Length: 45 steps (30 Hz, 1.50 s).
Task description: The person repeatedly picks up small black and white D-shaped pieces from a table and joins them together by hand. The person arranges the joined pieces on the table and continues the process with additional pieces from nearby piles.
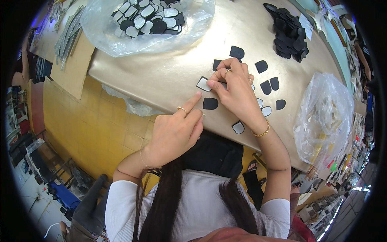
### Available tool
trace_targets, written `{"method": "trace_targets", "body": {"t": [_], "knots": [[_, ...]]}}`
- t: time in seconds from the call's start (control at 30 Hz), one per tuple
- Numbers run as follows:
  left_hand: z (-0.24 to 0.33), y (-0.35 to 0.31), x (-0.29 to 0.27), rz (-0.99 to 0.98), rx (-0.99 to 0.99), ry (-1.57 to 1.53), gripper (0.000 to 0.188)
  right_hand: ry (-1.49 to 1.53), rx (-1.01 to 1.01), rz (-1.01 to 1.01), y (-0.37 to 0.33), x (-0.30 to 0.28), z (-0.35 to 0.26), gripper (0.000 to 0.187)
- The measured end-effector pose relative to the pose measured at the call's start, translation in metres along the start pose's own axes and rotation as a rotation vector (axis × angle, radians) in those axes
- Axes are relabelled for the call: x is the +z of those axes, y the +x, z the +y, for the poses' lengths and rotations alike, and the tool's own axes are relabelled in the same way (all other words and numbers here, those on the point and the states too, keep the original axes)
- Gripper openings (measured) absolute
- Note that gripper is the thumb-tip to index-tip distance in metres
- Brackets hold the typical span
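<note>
My right hand (238, 89) is over the table with thumb and index finger pinched at the edge of a small rounded patch (202, 83), white-faced with a black rim. My left hand (176, 130) is at the table's near edge, its index finger stretched toward that patch and its other fingers loosely bent, holding nothing I can see. Just below the pinched patch lies a black patch (210, 103). More black patches (261, 66) are scattered beyond and to the right of my right hand, some partly hidden by it. A white-faced patch (238, 128) lies beside my right wrist.
A clear plastic bag (193, 34) full of black and white patches lies open at the back left. Black pieces are piled (288, 36) at the back right. Another plastic bag (322, 121) rests on the right. Grey strips (70, 38) lie on cardboard (74, 76) at far left.
</note>
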State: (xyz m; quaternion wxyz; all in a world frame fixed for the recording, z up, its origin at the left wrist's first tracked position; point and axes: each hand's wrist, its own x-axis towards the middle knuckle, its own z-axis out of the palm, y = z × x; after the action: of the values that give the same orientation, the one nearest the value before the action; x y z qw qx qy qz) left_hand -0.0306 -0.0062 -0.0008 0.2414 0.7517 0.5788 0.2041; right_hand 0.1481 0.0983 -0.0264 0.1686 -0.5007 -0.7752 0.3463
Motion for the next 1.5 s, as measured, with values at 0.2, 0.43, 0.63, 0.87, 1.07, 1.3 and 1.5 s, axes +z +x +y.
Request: {"method": "trace_targets", "body": {"t": [0.2, 0.43, 0.63, 0.87, 1.07, 1.3, 1.5], "knots": [[-0.004, 0.004, 0.003, 0.011, 0.031, 0.002, 0.011, -0.026, 0.007, -0.014, 0.003, 0.000, -0.001, 0.014], [-0.004, 0.008, 0.007, 0.001, 0.031, 0.016, 0.011, -0.068, -0.017, 0.014, 0.004, 0.003, 0.000, 0.012], [-0.004, 0.011, 0.009, -0.013, 0.038, 0.065, 0.012, -0.220, -0.102, 0.110, 0.000, 0.013, 0.003, 0.012], [-0.003, 0.013, 0.010, -0.014, 0.050, 0.091, 0.012, -0.309, -0.152, 0.244, 0.001, 0.028, 0.003, 0.029], [0.001, 0.013, 0.009, -0.067, -0.011, 0.112, 0.009, -0.574, -0.095, 0.263, 0.012, 0.030, 0.003, 0.026], [-0.003, 0.014, 0.007, -0.091, -0.028, 0.077, 0.008, -0.146, -0.139, 0.145, -0.006, 0.010, 0.004, 0.015], [-0.002, 0.014, 0.007, -0.076, -0.024, 0.067, 0.009, -0.152, -0.094, 0.106, -0.004, 0.011, 0.002, 0.013]]}}
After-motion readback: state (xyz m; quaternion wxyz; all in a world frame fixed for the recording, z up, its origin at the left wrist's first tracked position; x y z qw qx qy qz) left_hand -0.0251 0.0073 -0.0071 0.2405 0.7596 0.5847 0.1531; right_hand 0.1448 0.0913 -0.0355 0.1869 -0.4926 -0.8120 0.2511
